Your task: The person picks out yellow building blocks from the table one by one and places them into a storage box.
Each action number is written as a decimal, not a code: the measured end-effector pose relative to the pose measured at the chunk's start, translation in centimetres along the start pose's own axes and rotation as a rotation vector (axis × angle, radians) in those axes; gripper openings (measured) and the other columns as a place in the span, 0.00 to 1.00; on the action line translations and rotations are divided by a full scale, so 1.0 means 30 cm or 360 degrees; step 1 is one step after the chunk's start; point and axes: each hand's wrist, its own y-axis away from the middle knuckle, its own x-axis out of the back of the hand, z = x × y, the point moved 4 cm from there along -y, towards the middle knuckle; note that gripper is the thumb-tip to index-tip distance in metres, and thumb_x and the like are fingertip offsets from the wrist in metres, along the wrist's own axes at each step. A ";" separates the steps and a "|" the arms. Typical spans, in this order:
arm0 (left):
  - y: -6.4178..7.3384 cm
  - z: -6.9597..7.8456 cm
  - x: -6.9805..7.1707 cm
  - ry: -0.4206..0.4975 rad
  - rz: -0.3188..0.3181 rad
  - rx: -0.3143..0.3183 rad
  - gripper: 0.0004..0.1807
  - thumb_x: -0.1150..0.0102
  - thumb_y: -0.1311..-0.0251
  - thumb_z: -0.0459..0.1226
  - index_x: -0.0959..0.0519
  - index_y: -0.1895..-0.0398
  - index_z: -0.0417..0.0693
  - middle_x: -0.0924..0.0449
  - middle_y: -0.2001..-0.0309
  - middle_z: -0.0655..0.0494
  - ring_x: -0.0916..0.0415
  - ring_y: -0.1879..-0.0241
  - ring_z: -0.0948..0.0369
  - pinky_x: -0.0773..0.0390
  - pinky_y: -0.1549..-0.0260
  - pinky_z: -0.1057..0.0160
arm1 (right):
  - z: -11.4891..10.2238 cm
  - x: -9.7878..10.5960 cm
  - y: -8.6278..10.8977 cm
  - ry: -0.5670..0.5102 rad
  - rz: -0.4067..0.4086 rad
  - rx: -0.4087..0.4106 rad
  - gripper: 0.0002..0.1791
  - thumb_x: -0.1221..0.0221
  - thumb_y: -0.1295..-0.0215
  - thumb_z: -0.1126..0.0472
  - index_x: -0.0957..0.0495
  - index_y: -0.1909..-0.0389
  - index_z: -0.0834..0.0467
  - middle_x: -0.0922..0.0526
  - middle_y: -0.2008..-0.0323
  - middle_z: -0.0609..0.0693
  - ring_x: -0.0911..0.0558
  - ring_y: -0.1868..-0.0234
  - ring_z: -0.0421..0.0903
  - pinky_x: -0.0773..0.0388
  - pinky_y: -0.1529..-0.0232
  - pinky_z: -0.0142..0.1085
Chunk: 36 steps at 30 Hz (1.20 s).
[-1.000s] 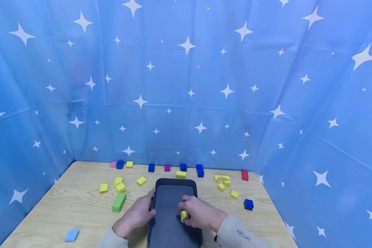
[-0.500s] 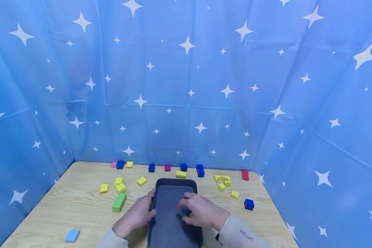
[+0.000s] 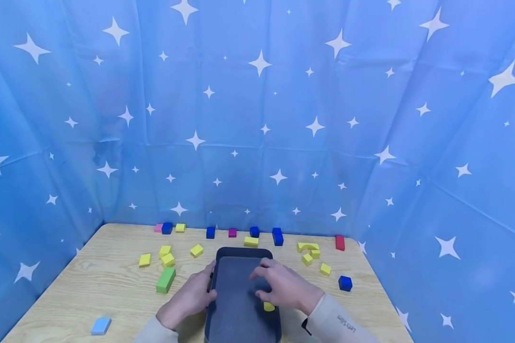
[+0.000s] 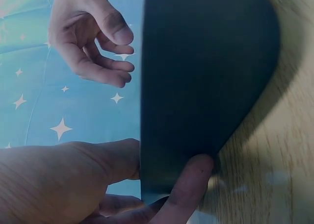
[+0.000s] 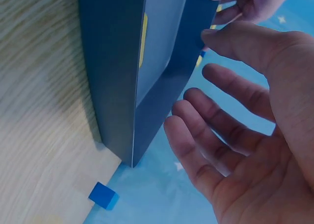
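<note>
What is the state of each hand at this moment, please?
Left hand: closed, holding the dark tray by its side wall.
Right hand: open above the tray, holding nothing; a yellow block lies in the tray.

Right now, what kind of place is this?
Probably a little indoor play or filming corner: there's a wood-grain table, small coloured blocks scattered on it around a dark tray, and blue starry cloth hanging behind and at the sides.
</note>
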 end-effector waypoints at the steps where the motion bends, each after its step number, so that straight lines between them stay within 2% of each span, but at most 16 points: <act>1: -0.001 -0.002 -0.001 -0.0002 -0.0005 0.0003 0.47 0.32 0.23 0.28 0.44 0.06 0.32 0.21 0.23 0.25 0.15 0.68 0.58 0.16 0.74 0.60 | 0.003 0.002 0.001 -0.0005 0.0013 -0.0001 0.19 0.22 0.23 0.53 0.09 0.35 0.47 0.13 0.41 0.45 0.15 0.49 0.39 0.09 0.45 0.37; 7: -0.002 -0.003 0.001 -0.0003 0.0000 -0.0009 0.47 0.33 0.23 0.28 0.45 0.06 0.33 0.23 0.21 0.25 0.17 0.71 0.58 0.18 0.75 0.60 | 0.023 0.024 0.010 -0.0025 0.0110 -0.0032 0.20 0.23 0.23 0.55 0.10 0.34 0.51 0.13 0.39 0.51 0.12 0.46 0.47 0.07 0.43 0.41; 14: 0.003 -0.001 0.002 0.0000 0.0009 -0.0002 0.48 0.33 0.23 0.28 0.45 0.06 0.33 0.22 0.22 0.25 0.17 0.72 0.58 0.19 0.75 0.61 | 0.057 0.046 0.016 0.0019 0.0200 -0.0150 0.21 0.23 0.22 0.52 0.10 0.32 0.50 0.13 0.38 0.51 0.15 0.47 0.44 0.06 0.41 0.47; 17: 0.006 -0.003 0.000 0.0008 0.0007 0.0017 0.48 0.32 0.23 0.28 0.45 0.06 0.33 0.22 0.22 0.25 0.17 0.72 0.58 0.18 0.75 0.60 | 0.076 0.053 0.019 0.0023 0.0240 -0.0185 0.22 0.24 0.22 0.52 0.10 0.32 0.49 0.13 0.37 0.51 0.14 0.45 0.46 0.06 0.40 0.50; 22: 0.003 -0.007 -0.002 0.0008 0.0007 0.0023 0.48 0.33 0.23 0.29 0.45 0.05 0.34 0.22 0.21 0.26 0.17 0.73 0.57 0.17 0.75 0.59 | 0.124 0.061 0.032 -0.0027 0.0323 -0.0225 0.22 0.24 0.22 0.54 0.11 0.31 0.51 0.13 0.36 0.52 0.13 0.39 0.53 0.07 0.36 0.56; 25: 0.001 -0.008 -0.003 0.0007 0.0004 0.0027 0.48 0.33 0.23 0.29 0.45 0.05 0.35 0.23 0.21 0.26 0.17 0.74 0.57 0.18 0.75 0.59 | 0.151 0.065 0.043 -0.0046 0.0377 -0.0237 0.22 0.24 0.22 0.56 0.11 0.31 0.52 0.12 0.37 0.53 0.11 0.40 0.55 0.07 0.37 0.57; 36: -0.001 -0.007 -0.005 0.0010 0.0003 0.0038 0.49 0.32 0.23 0.29 0.45 0.05 0.35 0.22 0.22 0.26 0.16 0.74 0.57 0.17 0.75 0.58 | 0.284 0.063 0.089 -0.0045 0.0543 -0.0415 0.22 0.23 0.23 0.58 0.11 0.32 0.53 0.13 0.37 0.54 0.10 0.39 0.56 0.07 0.36 0.57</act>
